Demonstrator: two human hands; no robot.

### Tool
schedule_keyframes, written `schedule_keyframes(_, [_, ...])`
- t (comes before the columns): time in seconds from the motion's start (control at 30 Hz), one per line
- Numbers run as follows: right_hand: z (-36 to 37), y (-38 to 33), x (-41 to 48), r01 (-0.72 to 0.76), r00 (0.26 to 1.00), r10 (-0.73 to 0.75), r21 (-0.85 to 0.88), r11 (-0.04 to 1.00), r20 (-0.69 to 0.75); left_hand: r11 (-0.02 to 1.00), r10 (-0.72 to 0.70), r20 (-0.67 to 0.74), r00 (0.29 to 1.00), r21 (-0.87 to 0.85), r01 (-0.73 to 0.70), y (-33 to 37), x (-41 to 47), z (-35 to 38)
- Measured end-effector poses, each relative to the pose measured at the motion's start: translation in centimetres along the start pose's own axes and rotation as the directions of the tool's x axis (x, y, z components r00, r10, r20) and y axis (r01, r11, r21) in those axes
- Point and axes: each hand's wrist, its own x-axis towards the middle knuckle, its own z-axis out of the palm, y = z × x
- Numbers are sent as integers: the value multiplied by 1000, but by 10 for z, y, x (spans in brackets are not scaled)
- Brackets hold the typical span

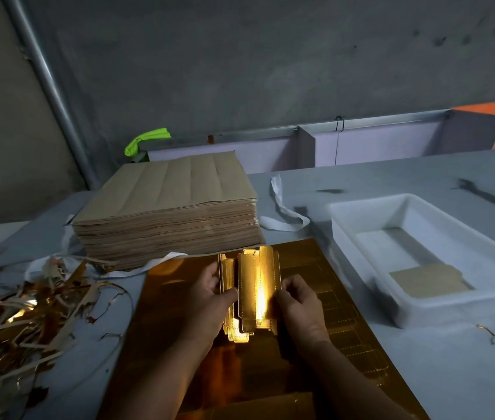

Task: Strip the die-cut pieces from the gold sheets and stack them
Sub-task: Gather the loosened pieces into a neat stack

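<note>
Over the gold sheet (176, 316) at the tabletop's near edge, the left hand (206, 301) and right hand (299, 307) grip a bundle of die-cut pieces (247, 286) from either side. The left fingers are mostly hidden behind the bundle, and the right fingers (290, 287) curl on its edge. Glare washes out the bundle's middle. The sheet's near end is cut off. A white tray (358, 244) sits toward the right edge.
</note>
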Motion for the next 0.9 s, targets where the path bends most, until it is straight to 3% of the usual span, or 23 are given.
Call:
schedule_keyframes(0.23, [3,-6,-1,-69,992,65,37,997,112,1000,11,90,996,-22,-9,4,-7,4])
schedule_keyframes(0.37, [3,-5,-2,-73,995,71,33,997,76,995,-78,140,987,-44,85,17,-12,3])
schedule_keyframes(0.53, [2,-6,-4,-49,995,45,42,998,86,958,-254,54,966,-125,259,33,0,1])
schedule_keyframes(0.9, [-1,-3,0,-88,993,79,101,991,85,956,-231,125,965,-157,249,34,8,-6])
